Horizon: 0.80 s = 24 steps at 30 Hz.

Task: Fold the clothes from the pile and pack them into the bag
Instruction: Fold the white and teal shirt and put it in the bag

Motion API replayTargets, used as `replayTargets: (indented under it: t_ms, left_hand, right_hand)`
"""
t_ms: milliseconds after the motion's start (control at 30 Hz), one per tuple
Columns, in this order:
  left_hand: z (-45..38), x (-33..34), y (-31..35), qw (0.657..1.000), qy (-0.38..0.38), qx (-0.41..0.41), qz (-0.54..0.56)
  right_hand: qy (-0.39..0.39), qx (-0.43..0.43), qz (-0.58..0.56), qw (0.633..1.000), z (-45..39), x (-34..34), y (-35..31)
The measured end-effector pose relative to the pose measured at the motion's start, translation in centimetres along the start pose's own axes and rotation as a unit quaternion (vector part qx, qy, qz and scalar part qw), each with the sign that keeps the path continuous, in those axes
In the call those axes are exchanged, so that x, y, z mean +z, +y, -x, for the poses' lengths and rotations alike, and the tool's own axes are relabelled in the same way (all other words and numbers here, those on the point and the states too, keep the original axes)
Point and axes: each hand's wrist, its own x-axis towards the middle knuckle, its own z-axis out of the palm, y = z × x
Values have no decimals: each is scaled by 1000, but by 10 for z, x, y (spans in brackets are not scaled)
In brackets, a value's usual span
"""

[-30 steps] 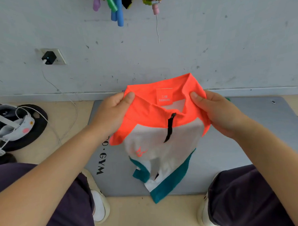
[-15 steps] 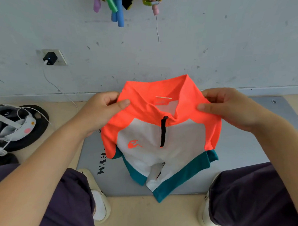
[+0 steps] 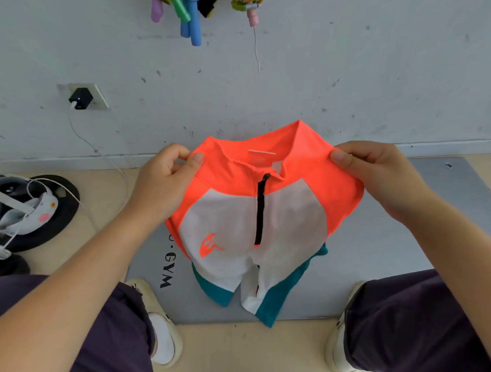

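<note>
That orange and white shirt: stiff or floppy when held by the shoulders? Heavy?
Likely floppy: the shirt hangs slack below the left hand and right hand, its teal hem bunched unevenly. Probably light, since thumb-and-finger pinches at the shoulders carry it. The thin fabric may slip from a loose grip.

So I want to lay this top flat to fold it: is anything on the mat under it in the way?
Nothing visible. Left hand and right hand pinch the orange, white and teal zip top by its shoulders above the bare grey gym mat. The bag is not in view.
</note>
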Motion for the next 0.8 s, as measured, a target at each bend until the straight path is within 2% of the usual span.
replayTargets:
  t_ms: [133,300,367,500,567,633,700,800]
  left_hand:
    - [-2,-2,-1,1000,-15,-12,21]
    - [3,-3,2,991,-26,-7,128]
    - [3,-2,2,990,-14,-5,137]
    - [5,-3,3,996,70,38,44]
    - [4,-7,4,995,78,67,-15]
    - [0,-13,4,993,30,68,-86]
    - [-6,-19,2,983,-59,13,-175]
    - [-9,-23,-2,922,-261,-79,-275]
  right_hand:
    - [11,-25,-19,999,-1,-3,2]
    - [-4,-16,-30,999,-1,2,4]
    - [0,-9,-9,1000,1,5,1]
    - [27,-2,65,998,3,9,-3]
    - [46,-3,85,995,2,9,-5]
    - [55,18,96,994,0,5,-7]
    - [25,52,125,990,-2,-2,-7]
    - [-103,113,219,964,-1,-10,-6]
